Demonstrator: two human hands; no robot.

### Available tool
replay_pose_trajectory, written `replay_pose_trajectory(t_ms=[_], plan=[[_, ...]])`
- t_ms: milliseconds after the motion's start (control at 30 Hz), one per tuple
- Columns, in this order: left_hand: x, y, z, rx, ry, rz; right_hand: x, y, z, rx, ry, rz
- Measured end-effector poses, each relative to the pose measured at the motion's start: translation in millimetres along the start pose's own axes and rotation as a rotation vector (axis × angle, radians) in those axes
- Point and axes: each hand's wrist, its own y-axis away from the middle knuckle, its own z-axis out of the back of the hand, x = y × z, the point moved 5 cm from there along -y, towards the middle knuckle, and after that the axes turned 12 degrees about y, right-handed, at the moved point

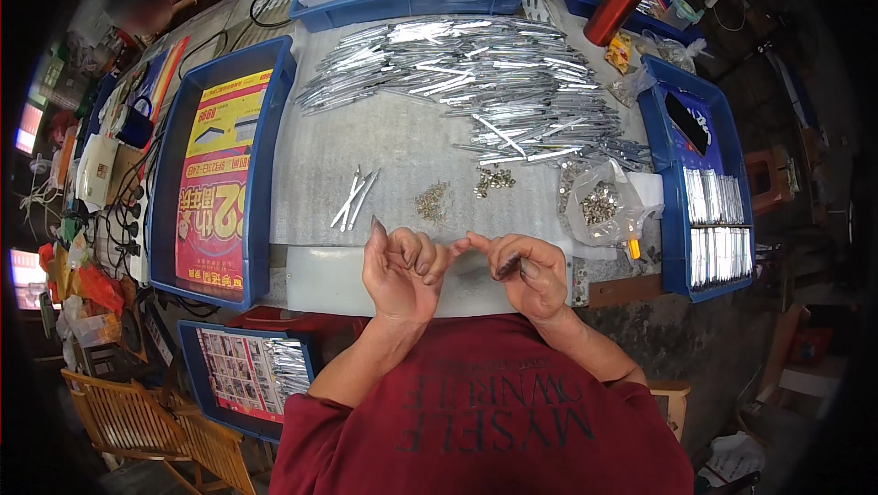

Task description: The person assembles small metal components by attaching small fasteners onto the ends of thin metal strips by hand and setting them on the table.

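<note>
My left hand (400, 268) and my right hand (523, 271) are raised close together at the near edge of the workbench (402, 148), fingertips almost touching. The left hand pinches a thin silver metal strip (377, 225) that points up past its thumb. My right hand's fingers are curled around something small and dark that I cannot make out. Just beyond the hands lie a few loose silver strips (354, 197) and two small heaps of brass-coloured fasteners (433, 202). A wide pile of silver strips (476, 74) covers the far bench.
A blue tray (270, 157) with a red and yellow sheet stands at the left. Another blue tray (672, 202) at the right holds stacked silver strips. A clear bag of fasteners (601, 204) lies near it. A red tumbler (615, 7) stands far right. A person sits at the far left.
</note>
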Motion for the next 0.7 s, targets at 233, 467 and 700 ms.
replay_pose_trajectory(t_ms=[233,467,700], plan=[[0.2,-0.1,-0.8,-0.005,-0.030,0.001,1.3,-1.4,1.0,0.001,-0.006,0.027],[-0.7,1.1,-3.2,0.044,-0.068,-0.002,0.7,0.1,3.1,-0.022,0.012,0.018],[-1.8,3.1,-4.4,0.059,-0.086,-0.012,0.9,0.5,3.3,-0.034,-0.021,0.028]])
